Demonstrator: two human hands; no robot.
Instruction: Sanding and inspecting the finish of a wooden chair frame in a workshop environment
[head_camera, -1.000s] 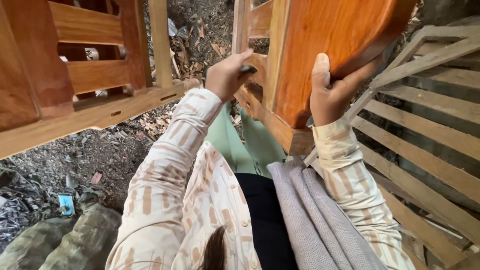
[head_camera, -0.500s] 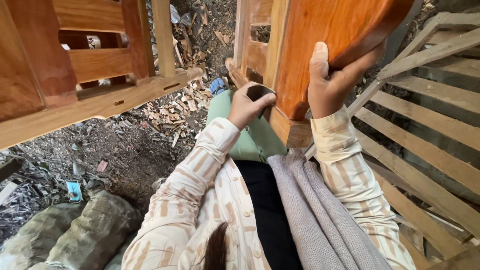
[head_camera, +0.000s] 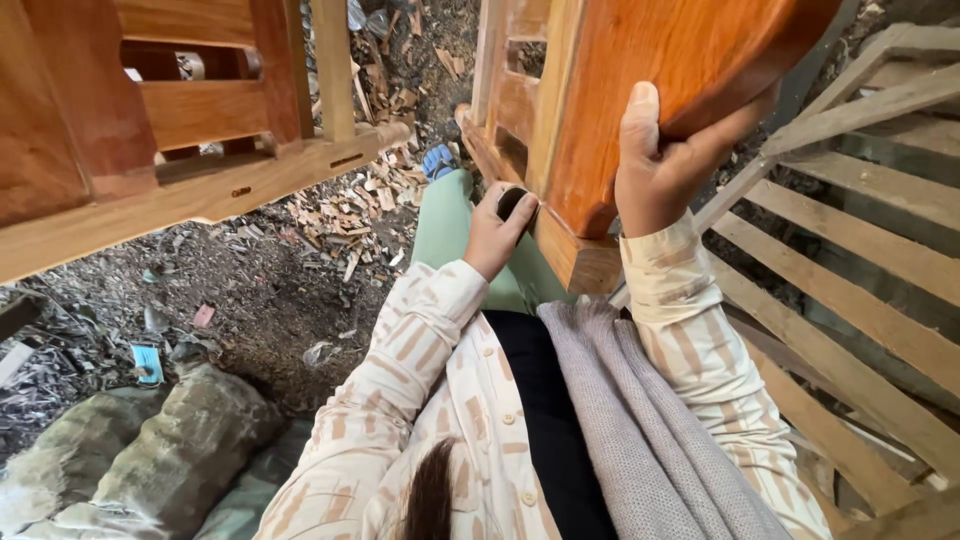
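Observation:
A reddish-brown wooden furniture piece (head_camera: 640, 90) leans over my lap. My right hand (head_camera: 655, 170) grips its rounded lower edge, thumb flat up the face. My left hand (head_camera: 495, 232) is closed on a small dark folded pad (head_camera: 512, 201), likely sandpaper, and presses it against the side rail of the piece near its lower corner. Both arms wear cream sleeves with tan stripes. My green trouser leg (head_camera: 450, 225) stretches out below the piece.
A second wooden frame (head_camera: 190, 120) with slats stands at the upper left. A pale slatted wooden rack (head_camera: 850, 270) lies to the right. Wood chips and offcuts (head_camera: 350, 215) litter the dirt floor. Filled sacks (head_camera: 150, 450) lie at the lower left. A grey cloth (head_camera: 640, 430) drapes my lap.
My left hand has drawn back from the upper rail down to the lower corner of the piece, still holding the dark pad. The right hand has kept its grip.

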